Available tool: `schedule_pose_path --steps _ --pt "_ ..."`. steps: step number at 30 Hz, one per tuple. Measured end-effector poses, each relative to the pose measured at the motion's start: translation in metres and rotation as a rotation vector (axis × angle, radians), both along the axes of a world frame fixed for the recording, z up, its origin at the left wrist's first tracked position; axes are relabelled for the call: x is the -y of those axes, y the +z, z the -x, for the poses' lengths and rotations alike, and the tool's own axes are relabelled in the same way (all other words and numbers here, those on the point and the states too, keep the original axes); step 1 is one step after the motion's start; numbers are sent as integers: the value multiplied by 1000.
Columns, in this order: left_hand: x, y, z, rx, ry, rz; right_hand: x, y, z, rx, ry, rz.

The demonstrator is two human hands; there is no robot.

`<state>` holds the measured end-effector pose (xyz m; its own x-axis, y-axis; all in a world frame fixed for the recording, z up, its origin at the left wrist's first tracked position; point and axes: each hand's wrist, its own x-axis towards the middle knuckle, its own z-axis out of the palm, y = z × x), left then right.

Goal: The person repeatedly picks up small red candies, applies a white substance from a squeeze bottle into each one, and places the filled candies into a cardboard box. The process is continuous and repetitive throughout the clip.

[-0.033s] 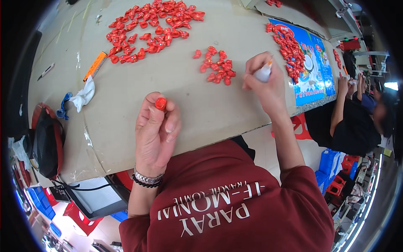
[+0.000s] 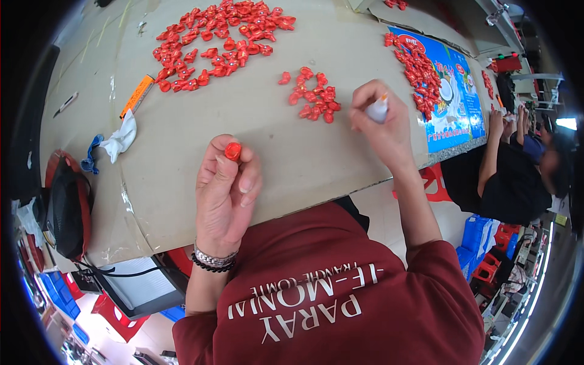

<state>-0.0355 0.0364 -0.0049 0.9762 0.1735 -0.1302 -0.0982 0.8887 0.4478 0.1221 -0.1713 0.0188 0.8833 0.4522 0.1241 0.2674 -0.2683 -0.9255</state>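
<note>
1. The left hand (image 2: pixel 227 191) is pinching a red piece (image 2: pixel 232 151) above the table (image 2: pixel 304 161); its round face is looking up, toward the camera.
2. The right hand (image 2: pixel 394 128) is gripping a white bottle (image 2: pixel 377 111); its long axis and orange tip (image 2: pixel 384 97) are pointing forward, slightly right.
3. Both hands are hiding the red piece's length and part of the white bottle.
</note>
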Motion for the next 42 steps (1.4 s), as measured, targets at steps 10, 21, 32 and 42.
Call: schedule_pose_path --steps 10,21,32,42 --pt "10 2 0 -8 -50 -4 -7 -2 14 401 103 420" --pt "18 0 -9 12 -77 -15 -9 1 17 352 101 393" --pt "25 -2 -13 -7 -17 -158 -9 13 33 81 -69 245" --pt "29 -1 -15 -16 20 -247 -32 25 41 -317 128 -206"
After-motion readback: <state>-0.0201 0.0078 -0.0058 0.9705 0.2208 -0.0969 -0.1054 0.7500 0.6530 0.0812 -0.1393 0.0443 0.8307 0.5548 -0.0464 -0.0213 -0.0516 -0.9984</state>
